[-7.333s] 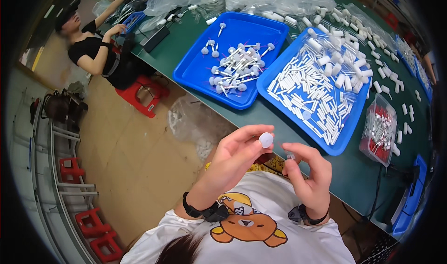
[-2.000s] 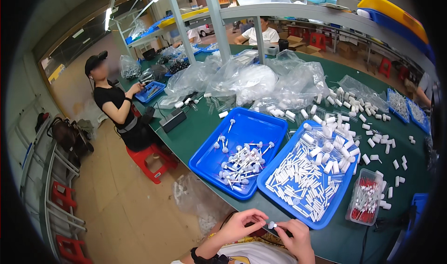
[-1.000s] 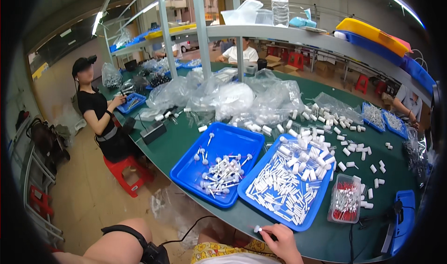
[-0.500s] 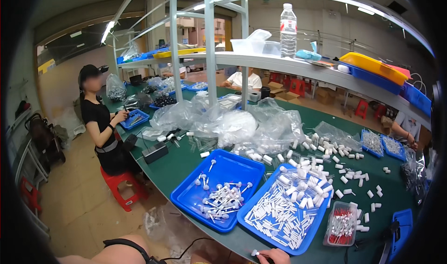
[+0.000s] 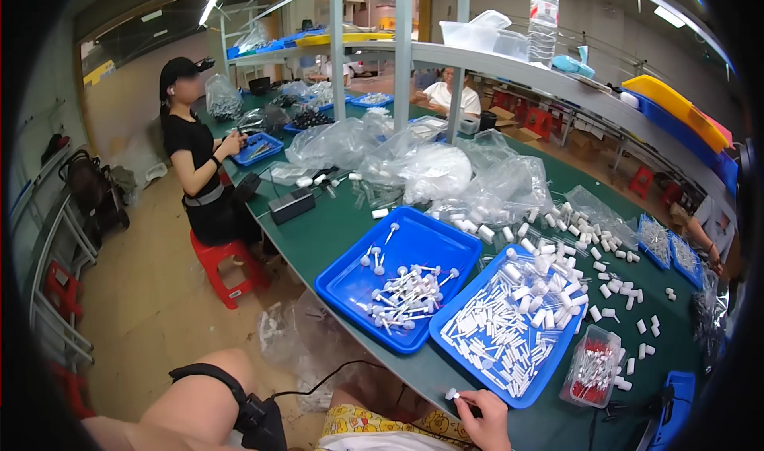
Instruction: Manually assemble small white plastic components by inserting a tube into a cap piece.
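Head view: the right hand [image 5: 481,416] is pinching a small disc-headed white part [image 5: 452,394] near the front edge of the green table [image 5: 419,374], just beside the tube-filled blue tray [image 5: 519,405]. The left hand's fingers are not showing; its grip cannot be told. Caution: a loosening pinch could be dropping the part; knuckles knocking the tray could be scattering white tubes [image 5: 497,340].

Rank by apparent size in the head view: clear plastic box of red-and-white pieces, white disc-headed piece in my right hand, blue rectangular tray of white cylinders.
1. Blue cylinder tray
2. Clear plastic box
3. White disc-headed piece
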Demonstrator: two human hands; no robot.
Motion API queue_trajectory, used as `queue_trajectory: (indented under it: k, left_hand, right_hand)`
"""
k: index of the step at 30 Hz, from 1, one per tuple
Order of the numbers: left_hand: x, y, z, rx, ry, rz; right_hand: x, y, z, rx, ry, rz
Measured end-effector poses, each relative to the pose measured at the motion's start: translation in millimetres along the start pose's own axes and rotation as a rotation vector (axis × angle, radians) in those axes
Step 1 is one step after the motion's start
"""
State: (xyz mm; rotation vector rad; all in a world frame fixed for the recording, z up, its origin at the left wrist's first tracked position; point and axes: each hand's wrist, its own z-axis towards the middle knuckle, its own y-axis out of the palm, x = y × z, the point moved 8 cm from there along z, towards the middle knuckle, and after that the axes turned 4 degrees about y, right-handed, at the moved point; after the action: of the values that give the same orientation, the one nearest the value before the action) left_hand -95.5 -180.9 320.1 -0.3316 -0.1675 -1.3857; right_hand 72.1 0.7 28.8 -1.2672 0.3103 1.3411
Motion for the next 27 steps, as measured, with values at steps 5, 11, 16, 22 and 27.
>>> queue_trajectory:
  k: [5,11,16,22,27]
  left_hand:
    - [5.7,1.9,-1.3,-0.006,0.015,0.016]
    - [-4.1,-6.7,-7.3,0.035,0.025,-0.015]
    - [-12.3,-26.4,-40.9,0.205,-0.021,0.070]
    - [-148.4,-18.1,-186.2,0.334,-0.861,-0.031]
    - [-223.1,52.0,-307.5,0.393,-1.298,-0.399]
  right_hand:
    - [10.9,8.8,-0.7,-0.003,-0.015,-0.030]
    - [15.6,9.9,-0.5,-0.011,0.017,-0.037]
    - [9.3,15.1,1.6,-0.039,0.005,-0.031]
    - [13.7,13.3,-0.9,-0.032,0.014,-0.025]
    - [-0.4,4.0,3.1,-0.025,0.015,0.022]
